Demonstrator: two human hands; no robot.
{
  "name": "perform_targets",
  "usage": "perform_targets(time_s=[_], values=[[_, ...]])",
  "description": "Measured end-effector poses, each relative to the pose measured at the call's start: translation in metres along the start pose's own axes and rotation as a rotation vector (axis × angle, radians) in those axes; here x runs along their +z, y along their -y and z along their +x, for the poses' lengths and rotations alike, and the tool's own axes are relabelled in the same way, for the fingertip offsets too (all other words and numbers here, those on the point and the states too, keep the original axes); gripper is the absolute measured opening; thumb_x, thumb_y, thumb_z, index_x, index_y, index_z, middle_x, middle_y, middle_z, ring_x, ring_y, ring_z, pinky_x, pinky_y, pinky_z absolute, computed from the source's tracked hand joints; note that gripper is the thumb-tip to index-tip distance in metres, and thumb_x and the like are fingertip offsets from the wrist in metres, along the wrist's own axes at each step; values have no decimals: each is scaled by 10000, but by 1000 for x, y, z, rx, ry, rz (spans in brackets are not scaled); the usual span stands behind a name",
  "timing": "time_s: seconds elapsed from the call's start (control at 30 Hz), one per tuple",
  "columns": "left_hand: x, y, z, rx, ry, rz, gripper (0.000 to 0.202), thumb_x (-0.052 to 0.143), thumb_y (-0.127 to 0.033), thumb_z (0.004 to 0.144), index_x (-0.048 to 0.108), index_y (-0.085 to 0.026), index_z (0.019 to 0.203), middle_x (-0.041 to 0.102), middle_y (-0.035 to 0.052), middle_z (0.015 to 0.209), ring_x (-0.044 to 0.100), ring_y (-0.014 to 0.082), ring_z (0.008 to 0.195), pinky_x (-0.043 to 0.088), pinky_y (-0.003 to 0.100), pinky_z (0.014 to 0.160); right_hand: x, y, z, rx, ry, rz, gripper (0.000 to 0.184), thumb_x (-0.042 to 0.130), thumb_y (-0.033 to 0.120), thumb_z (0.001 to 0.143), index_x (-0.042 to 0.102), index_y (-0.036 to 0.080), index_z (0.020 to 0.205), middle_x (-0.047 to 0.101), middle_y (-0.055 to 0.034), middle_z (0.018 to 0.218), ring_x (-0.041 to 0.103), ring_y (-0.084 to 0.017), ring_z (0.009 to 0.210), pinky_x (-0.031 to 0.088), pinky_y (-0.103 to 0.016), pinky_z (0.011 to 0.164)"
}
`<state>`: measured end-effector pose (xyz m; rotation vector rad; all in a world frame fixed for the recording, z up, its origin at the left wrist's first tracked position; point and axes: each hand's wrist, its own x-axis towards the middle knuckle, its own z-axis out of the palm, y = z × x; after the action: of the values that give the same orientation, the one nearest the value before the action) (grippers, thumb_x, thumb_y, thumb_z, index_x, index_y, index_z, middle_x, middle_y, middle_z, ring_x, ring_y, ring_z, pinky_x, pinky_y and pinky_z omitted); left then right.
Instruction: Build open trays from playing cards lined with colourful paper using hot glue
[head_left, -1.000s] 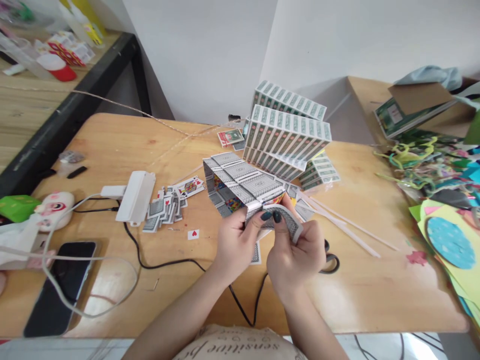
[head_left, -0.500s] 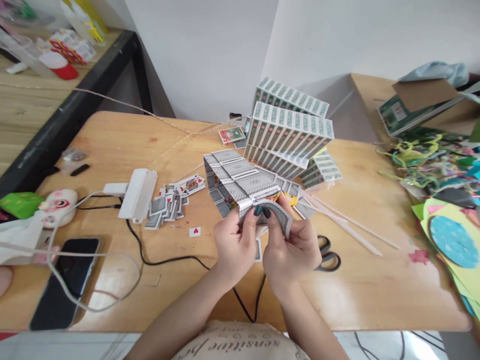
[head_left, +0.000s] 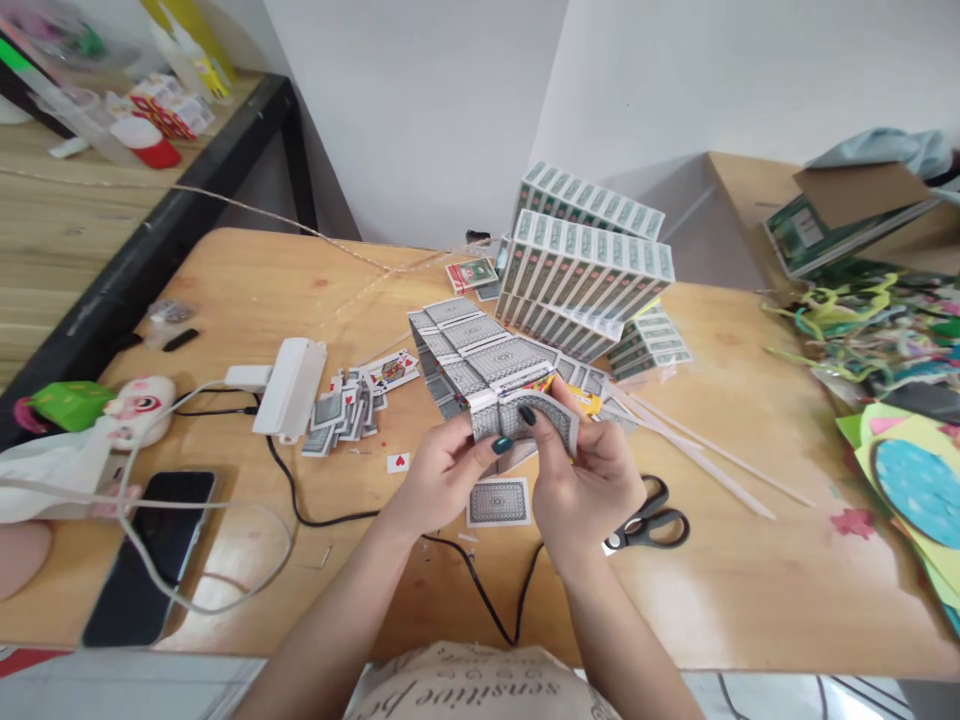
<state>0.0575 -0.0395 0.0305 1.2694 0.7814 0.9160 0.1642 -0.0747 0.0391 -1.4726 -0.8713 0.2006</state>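
Note:
A long structure of joined grey-backed playing cards (head_left: 480, 355) rises from the wooden table (head_left: 750, 590) in front of me. My left hand (head_left: 442, 475) pinches its near end with thumb and fingers. My right hand (head_left: 581, 475) grips a bent grey-backed card (head_left: 555, 425) at that same end, thumb on top. Both thumbs have dark nail polish. A single face-down card (head_left: 498, 501) lies on the table just below my hands.
Black scissors (head_left: 649, 520) lie right of my hands. A heap of small cards (head_left: 341, 410), a white device (head_left: 289, 390) with cables, and a phone (head_left: 150, 555) sit left. Stacked green card boxes (head_left: 585, 265) stand behind. Coloured paper scraps (head_left: 892, 400) fill the right.
My hands shifted slightly apart and up at the structure's end, uncovering the single face-down card and the scissors below. The camera view moved a little.

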Motion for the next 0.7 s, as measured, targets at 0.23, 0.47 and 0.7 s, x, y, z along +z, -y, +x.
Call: perform_targets(time_s=[0.23,0.47,0.7], values=[[5,-1,0,1,-27,61,237,543,-281,848,643,-166,1030,695,79,927,633,188,886,511,302,818,-4,1,5,-27,90,-93,257,623,232,802,396,232,683,705,-113,1068,681,-217,950,550,-354,742],[15,-1,4,-81,-118,34,125,580,-248,801,653,-151,829,614,10,636,548,123,577,478,227,598,-7,1,8,5,78,-107,238,614,237,803,408,228,685,706,-116,1061,687,-203,901,539,-334,716],[25,-10,5,-94,-247,105,98,577,-183,766,660,-139,796,620,6,610,547,120,554,441,202,527,-5,-1,6,2,29,-102,237,623,227,803,422,224,676,705,-127,1065,690,-190,855,524,-320,709]])
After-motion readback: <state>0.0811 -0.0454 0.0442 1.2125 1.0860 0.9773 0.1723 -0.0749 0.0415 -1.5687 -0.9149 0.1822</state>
